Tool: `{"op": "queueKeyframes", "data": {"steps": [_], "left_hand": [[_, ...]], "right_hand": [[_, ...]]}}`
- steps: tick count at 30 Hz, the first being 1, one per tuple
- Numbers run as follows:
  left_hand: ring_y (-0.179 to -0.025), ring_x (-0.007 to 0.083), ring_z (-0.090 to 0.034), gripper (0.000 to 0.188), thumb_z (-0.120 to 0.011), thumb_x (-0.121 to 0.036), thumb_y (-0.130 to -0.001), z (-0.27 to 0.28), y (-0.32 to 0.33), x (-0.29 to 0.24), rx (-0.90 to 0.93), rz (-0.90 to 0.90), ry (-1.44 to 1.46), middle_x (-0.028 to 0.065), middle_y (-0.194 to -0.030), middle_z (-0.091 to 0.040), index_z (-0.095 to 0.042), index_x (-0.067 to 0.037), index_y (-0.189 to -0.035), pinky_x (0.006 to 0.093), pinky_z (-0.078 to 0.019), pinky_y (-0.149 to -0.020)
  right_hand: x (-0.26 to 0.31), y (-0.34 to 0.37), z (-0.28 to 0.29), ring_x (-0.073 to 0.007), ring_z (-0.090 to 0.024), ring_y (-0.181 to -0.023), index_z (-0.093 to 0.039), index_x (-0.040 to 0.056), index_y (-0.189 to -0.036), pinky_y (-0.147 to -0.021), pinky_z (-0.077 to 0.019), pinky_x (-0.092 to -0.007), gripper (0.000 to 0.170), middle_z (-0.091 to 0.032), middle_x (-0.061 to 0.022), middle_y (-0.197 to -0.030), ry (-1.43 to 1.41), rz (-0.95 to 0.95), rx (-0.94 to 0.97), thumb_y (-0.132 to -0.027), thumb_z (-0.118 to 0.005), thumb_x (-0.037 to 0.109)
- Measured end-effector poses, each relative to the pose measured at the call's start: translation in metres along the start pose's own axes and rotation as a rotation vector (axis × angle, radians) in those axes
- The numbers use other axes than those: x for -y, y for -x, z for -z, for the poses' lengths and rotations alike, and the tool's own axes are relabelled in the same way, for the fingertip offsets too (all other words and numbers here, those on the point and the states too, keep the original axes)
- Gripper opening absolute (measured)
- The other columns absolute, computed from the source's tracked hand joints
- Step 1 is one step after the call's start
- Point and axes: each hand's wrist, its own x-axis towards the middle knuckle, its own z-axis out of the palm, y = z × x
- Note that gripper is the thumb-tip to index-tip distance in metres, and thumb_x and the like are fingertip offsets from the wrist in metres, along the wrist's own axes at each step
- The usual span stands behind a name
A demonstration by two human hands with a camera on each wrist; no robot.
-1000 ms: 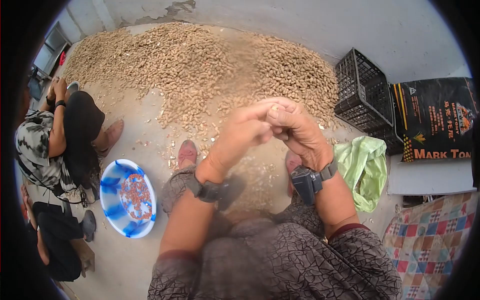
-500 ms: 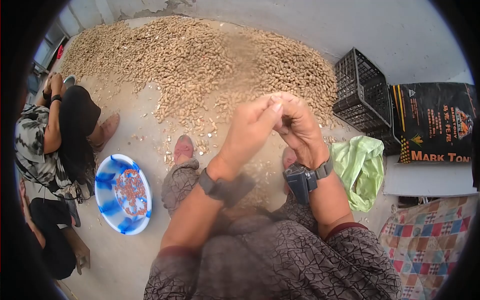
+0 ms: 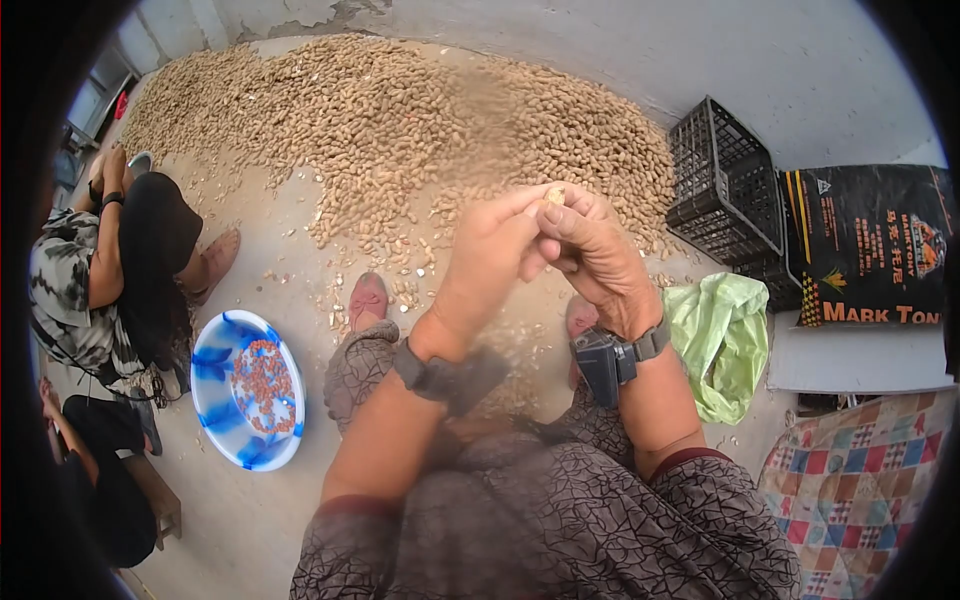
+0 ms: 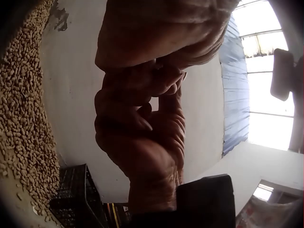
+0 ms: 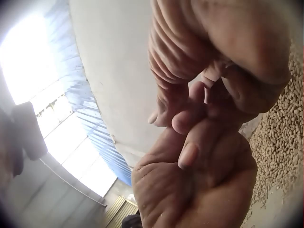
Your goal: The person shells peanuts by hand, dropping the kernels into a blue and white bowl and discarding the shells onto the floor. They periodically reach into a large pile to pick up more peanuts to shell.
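Observation:
In the head view a pale tan peanut (image 3: 555, 196) shows at the meeting point of both hands, above the bare floor between the feet. The right hand (image 3: 600, 255) pinches it, thumb lying along its near side. From the other side the left hand (image 3: 480, 270) grips at the same spot, fingers curled and its fingertips against the right hand's. Both wrist views show the left hand (image 5: 199, 175) and right hand (image 4: 147, 137) with fingers interlocked closely; the peanut is hidden there.
A large heap of peanuts (image 3: 370, 120) spreads along the wall. A blue-and-white basin (image 3: 212, 385) with reddish kernels stands left. At right are a black crate (image 3: 722, 170), a green plastic bag (image 3: 715, 340) and a black sack (image 3: 870, 245). Two people sit at left.
The joined hands have shifted slightly, and the peanut now shows at the fingertips where fingers covered it before. The head view has moved a little, then steadied.

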Motion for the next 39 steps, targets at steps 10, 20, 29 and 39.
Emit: {"op": "queueKeyframes", "data": {"steps": [10,20,29,39], "left_hand": [[-0.046,0.005,-0.037,0.029,-0.041,-0.023,-0.093,-0.003,0.003,0.001,-0.028,0.102,0.138,0.0029,-0.064,-0.052,-0.056,0.0,-0.084,0.0168,-0.0268,-0.041],[-0.048,0.0031,-0.036,0.025,-0.041,-0.019,-0.095,0.003,-0.007,0.006,-0.028,0.004,0.128,-0.002,-0.061,-0.046,-0.056,0.001,-0.1,0.0153,-0.0285,-0.042],[-0.065,0.0029,-0.042,0.022,-0.037,-0.012,-0.095,-0.016,-0.004,0.016,-0.213,-0.341,-0.288,-0.0005,-0.08,-0.051,-0.055,-0.001,-0.102,0.0176,-0.0363,-0.053],[-0.056,0.0021,-0.038,0.022,-0.036,-0.014,-0.095,-0.009,-0.011,0.037,-0.361,-0.252,-0.129,-0.002,-0.073,-0.05,-0.055,-0.003,-0.096,0.0177,-0.0318,-0.046]], "right_hand": [[-0.002,0.005,-0.002,-0.0216,-0.061,-0.054,-0.057,-0.0083,-0.079,-0.05,-0.0524,-0.0301,0.02,-0.061,-0.0152,-0.065,0.044,0.047,-0.121,-0.081,-0.064,0.01],[-0.002,0.003,0.003,-0.0141,-0.06,-0.063,-0.06,-0.004,-0.08,-0.056,-0.0469,-0.0219,0.021,-0.062,-0.0094,-0.066,0.347,0.169,-0.254,-0.083,-0.064,0.016],[-0.001,0.0,-0.005,-0.0097,-0.054,-0.064,-0.06,-0.0029,-0.083,-0.058,-0.0428,-0.0209,0.02,-0.06,-0.0066,-0.076,0.092,0.093,-0.18,-0.083,-0.066,0.016],[-0.024,-0.009,-0.003,-0.0074,-0.054,-0.059,-0.059,-0.0017,-0.072,-0.051,-0.0426,-0.02,0.016,-0.061,-0.0052,-0.066,0.323,0.244,-0.332,-0.082,-0.063,0.011]]}}
